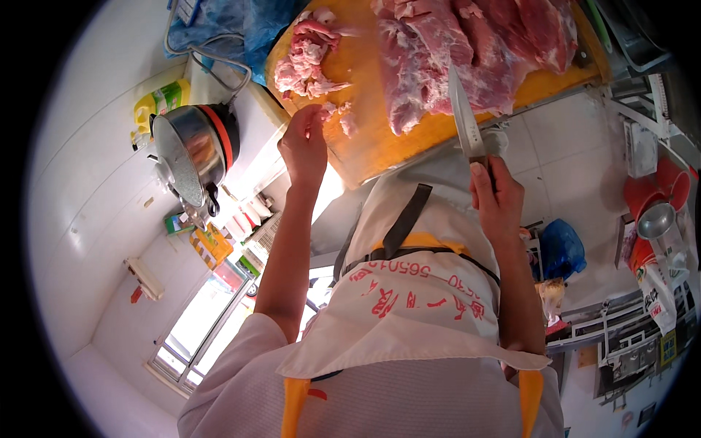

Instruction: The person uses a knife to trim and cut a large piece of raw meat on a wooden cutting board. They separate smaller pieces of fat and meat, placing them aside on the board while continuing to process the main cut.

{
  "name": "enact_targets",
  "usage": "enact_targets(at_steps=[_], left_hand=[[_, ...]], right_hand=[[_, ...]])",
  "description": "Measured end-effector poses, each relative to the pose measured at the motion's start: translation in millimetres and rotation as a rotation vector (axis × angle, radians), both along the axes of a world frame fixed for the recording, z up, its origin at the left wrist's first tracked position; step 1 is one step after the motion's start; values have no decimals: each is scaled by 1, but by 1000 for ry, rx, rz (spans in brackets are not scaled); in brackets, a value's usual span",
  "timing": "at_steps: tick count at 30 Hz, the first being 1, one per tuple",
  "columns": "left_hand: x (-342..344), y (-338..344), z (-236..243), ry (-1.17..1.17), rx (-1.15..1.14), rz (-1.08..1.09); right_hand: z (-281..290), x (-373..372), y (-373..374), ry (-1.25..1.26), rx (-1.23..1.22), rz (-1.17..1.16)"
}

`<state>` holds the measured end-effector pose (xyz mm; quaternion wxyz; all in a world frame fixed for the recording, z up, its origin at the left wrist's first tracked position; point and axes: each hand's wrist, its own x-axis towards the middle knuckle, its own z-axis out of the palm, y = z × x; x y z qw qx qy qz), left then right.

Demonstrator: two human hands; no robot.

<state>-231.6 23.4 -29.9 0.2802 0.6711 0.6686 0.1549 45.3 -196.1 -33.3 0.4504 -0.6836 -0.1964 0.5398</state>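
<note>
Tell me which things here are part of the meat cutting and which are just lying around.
In use:
- left hand, pinching a small meat scrap
- right hand, gripping the knife
- big meat slab
- cut pieces
- cutting board

Lying about:
- steel pot
- yellow bottle
- blue bag
- red bowls

White tiled walls, bright window.
</note>
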Motion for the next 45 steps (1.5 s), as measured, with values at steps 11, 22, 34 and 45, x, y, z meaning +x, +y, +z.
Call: enact_targets(at_steps=[11,22,34,45], left_hand=[[35,5,20,119,387,-339],[107,-9,8,122,452,-769],[156,-37,-6,-111,349,-523],[163,-35,-13,-18,300,-463]], right_hand=[[-2,-4,-9,-20,-17,-55],[1,-1,-19,-48,-64,-73],[4,8,-25,-68,-63,-77],[16,38,-17,-139,-91,-22]])
